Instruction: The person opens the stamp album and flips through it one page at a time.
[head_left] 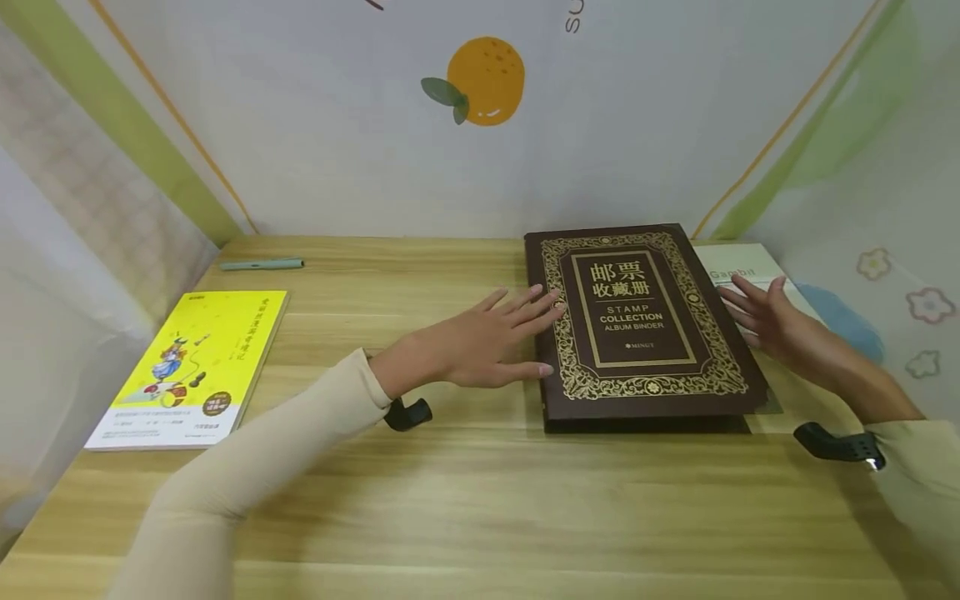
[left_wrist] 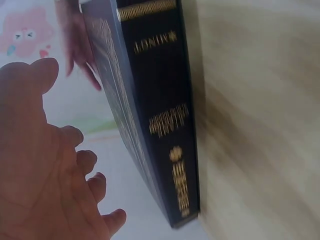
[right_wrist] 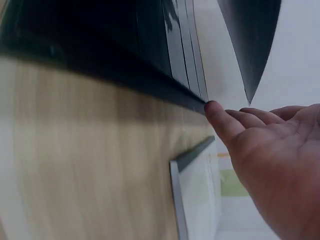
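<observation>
A dark brown stamp album binder with gold ornament lies closed on the wooden table, right of centre. My left hand has straight fingers at the binder's left edge, fingertips touching its cover. In the left wrist view the binder's spine with gold lettering stands beside my open palm. My right hand is open at the binder's right edge, over a white book. In the right wrist view its thumb tip touches the binder's page edges.
A yellow book lies at the table's left side. A pale green pen rests near the back left. Printed fabric walls close in the table on three sides. Bare wood stretches along the front.
</observation>
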